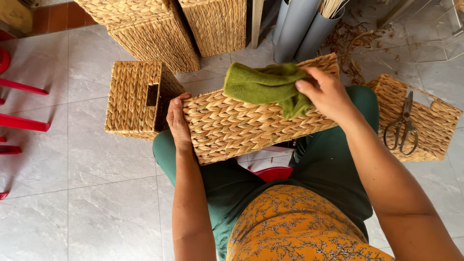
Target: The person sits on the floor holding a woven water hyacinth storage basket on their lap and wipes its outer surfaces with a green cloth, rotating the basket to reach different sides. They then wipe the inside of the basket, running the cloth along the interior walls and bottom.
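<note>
A rectangular woven straw basket (241,128) lies across my lap, its braided side facing up. My left hand (178,123) grips its left end, fingers curled over the edge. My right hand (326,92) is shut on a green cloth (263,83) and presses it onto the basket's upper side near the far edge. I sit on a red stool (273,173), wearing green trousers and an orange patterned top.
A second woven basket (135,99) with a handle hole stands on the tiled floor to the left. Larger baskets (159,34) stand behind. Metal scissors (402,126) lie on a woven piece (430,130) at right. Grey tubes (302,29), straw scraps and red chair legs (21,123) surround.
</note>
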A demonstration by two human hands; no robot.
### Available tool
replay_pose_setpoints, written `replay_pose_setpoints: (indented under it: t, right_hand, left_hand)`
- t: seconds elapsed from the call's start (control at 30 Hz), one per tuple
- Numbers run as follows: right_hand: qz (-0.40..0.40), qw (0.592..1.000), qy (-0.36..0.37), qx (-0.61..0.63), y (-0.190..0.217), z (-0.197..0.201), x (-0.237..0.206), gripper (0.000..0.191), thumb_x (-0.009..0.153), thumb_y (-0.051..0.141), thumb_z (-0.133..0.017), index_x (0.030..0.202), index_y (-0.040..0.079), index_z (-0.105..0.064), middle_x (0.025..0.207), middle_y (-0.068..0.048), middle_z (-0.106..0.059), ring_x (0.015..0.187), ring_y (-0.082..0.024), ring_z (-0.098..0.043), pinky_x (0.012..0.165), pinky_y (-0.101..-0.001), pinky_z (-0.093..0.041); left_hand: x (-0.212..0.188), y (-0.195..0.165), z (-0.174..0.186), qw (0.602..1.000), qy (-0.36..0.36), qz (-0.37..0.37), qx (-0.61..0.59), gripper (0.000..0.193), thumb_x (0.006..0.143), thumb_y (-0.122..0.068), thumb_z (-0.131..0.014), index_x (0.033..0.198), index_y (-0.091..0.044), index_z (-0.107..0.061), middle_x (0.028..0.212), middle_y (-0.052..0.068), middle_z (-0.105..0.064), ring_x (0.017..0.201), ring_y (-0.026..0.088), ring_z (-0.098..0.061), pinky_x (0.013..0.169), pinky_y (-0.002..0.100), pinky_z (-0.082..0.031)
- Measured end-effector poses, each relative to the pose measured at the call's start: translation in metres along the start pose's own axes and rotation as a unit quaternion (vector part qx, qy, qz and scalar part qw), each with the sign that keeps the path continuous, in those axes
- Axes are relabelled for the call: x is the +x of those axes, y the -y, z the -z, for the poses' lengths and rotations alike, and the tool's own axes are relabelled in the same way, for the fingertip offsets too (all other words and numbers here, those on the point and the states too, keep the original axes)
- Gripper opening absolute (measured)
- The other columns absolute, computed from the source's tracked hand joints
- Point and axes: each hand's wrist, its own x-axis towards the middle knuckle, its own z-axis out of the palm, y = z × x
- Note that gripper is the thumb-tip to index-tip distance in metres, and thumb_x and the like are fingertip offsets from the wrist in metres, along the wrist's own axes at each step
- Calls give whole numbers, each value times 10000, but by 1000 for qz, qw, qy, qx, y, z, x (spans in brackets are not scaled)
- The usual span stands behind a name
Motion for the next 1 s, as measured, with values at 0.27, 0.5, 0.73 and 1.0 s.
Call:
replay_pose_setpoints:
  t: [0.27, 0.5, 0.73, 1.0]
  right_hand:
    - [298, 919, -192, -173, 2, -58, -29, 423, 905, 266, -780, 1299, 140, -689, 1401, -118, -559, 1303, -341, -511, 1096, -446, -427]
    - [248, 936, -190, -165, -27, -67, 5, 265, 893, 70, -839, 1088, 125, -670, 1472, -59, -533, 1410, -313, -491, 1196, -418, -447]
    - [235, 939, -236, -87, -51, -34, -5, 381, 919, -130, -691, 1235, 81, -664, 1534, -117, -511, 1471, -346, -527, 1196, -400, -495]
    - [333, 929, -158, -44, 23, -137, -21, 352, 836, -106, -706, 1123, 98, -726, 1420, -83, -584, 1324, -294, -603, 1099, -361, -566]
  left_hand:
    - [2, -3, -2, 1000, -2, 1, -8, 396, 1112, -357, -522, 1100, -5, -702, 1159, 81, -693, 1077, 162, -606, 1032, 322, -466]
    - [0, -10, -1, 1000, 0, 9, -16, 388, 1107, -363, -529, 1110, -16, -703, 1137, 58, -686, 1038, 137, -601, 988, 296, -476]
    - [-1, -14, 3, 999, -6, 7, -35, 389, 1093, -377, -545, 1093, -21, -703, 1118, 47, -695, 1014, 125, -597, 957, 283, -483]
    - [5, -14, 13, 1000, -5, 5, -9, 390, 1104, -367, -537, 1098, -18, -711, 1096, 44, -690, 1003, 131, -592, 963, 286, -473]
